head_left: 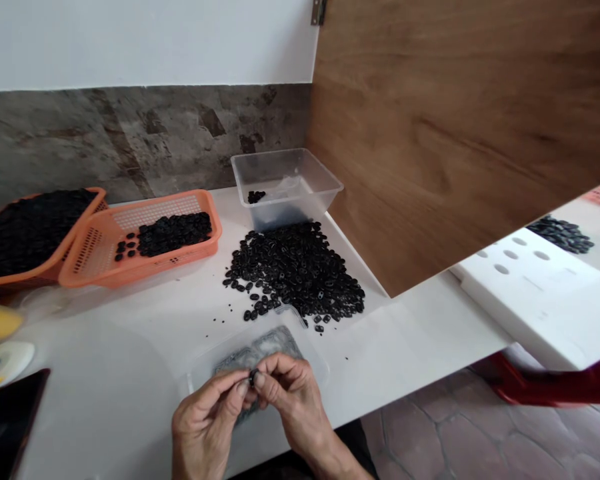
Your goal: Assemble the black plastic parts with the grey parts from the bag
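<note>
My left hand (pixel 211 417) and my right hand (pixel 293 393) meet at the near edge of the white table (pixel 130 347). Their fingertips pinch one small black part (pixel 253 379) between them. Under the hands lies a grey mat inside a clear flat lid (pixel 260 350). Just beyond it spreads a large pile of small black parts (pixel 297 270), with a small metal tool (pixel 291 313) at its near edge. Behind the pile stands a clear plastic tub (pixel 285 187) holding a few black parts.
An orange basket (pixel 140 243) with black parts sits at the left, beside a second orange basket (pixel 30 233) heaped full. A dark phone (pixel 5 420) and a white object (pixel 3 363) lie at the far left. A wooden panel (pixel 455 133) rises at right, a white foam block (pixel 535 293) beyond it.
</note>
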`<state>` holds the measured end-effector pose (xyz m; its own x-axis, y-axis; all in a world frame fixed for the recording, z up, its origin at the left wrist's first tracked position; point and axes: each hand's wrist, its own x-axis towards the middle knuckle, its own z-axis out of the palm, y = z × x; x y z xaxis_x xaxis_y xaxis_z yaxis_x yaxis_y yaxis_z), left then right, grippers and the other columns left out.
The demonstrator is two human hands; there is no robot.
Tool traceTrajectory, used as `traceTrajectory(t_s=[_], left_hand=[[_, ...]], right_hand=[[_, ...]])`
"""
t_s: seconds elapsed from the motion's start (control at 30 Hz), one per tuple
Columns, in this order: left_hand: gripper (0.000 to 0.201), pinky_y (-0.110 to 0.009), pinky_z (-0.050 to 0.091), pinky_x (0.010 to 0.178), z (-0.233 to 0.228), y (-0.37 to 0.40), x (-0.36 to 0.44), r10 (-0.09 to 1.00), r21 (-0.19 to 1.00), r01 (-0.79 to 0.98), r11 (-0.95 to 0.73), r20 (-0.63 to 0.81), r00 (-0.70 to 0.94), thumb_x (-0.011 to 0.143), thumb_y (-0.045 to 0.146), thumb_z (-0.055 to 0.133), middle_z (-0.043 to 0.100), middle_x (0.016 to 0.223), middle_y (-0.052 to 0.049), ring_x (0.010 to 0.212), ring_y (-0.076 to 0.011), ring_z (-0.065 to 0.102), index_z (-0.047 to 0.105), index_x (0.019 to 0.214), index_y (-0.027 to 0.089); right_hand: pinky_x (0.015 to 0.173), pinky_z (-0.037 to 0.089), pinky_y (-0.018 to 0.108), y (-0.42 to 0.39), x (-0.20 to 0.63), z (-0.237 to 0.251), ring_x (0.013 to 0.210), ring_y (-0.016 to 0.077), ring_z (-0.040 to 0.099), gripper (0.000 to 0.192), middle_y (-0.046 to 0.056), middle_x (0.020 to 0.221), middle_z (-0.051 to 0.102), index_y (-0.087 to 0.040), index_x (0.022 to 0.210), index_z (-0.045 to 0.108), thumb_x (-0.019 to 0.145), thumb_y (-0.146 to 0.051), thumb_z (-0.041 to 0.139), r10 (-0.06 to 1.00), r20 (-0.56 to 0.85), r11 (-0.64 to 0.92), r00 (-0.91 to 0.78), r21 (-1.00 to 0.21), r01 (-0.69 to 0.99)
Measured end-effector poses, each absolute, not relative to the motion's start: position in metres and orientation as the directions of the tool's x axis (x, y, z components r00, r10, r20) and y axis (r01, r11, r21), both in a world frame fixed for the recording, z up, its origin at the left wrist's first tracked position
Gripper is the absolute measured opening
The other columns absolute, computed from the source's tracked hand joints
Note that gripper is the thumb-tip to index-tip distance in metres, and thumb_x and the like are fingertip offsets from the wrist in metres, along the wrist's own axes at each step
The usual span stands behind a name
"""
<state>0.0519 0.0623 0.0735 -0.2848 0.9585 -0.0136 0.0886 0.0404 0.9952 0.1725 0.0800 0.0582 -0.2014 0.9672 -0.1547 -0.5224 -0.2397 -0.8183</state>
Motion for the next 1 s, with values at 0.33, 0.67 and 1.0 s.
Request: traceTrajectory(t_s=[0.33,0.67,1.0], left_hand=[[0.009,-0.013,0.055,0.056,0.066,0.063,0.047,0.976,0.991,0.128,-0.050,0.075,-0.204,0.073,0.023,0.072,0.074,0.068,0.004,0.054,-0.0103,0.066,0.078,0.079,0.027],[0.036,-0.027,0.055,0.081,0.087,0.147,0.013,0.978,0.675,0.736,-0.051,0.185,-0.102,0.092,0.035,0.046,0.074,0.099,-0.010,0.084,-0.0189,0.071,0.070,0.103,0.012],[0.021,-0.040,0.049,0.085,0.065,0.251,0.046,0.958,0.264,0.949,-0.172,-0.177,0.223,0.090,0.031,0.058,0.066,0.102,-0.007,0.093,-0.0193,0.063,0.064,0.101,0.014]], right_hand=[[0.056,0.041,0.020,0.078,0.172,0.056,0.057,0.0098,0.057,0.026,0.003,0.062,0.064,-0.011,0.073,0.064,0.082,-0.036,0.070,0.968,-0.143,-0.229,-0.205,-0.836,-0.499],[0.051,0.031,0.019,0.082,0.187,0.054,0.050,0.0061,0.040,0.031,-0.003,0.053,0.049,-0.012,0.070,0.062,0.078,-0.041,0.072,0.985,-0.138,-0.168,-0.103,-0.895,-0.413],[0.052,0.031,0.020,0.076,0.196,0.053,0.050,0.0068,0.039,0.037,-0.003,0.051,0.047,-0.012,0.068,0.059,0.076,-0.047,0.071,0.977,-0.147,-0.194,-0.155,-0.915,-0.353]])
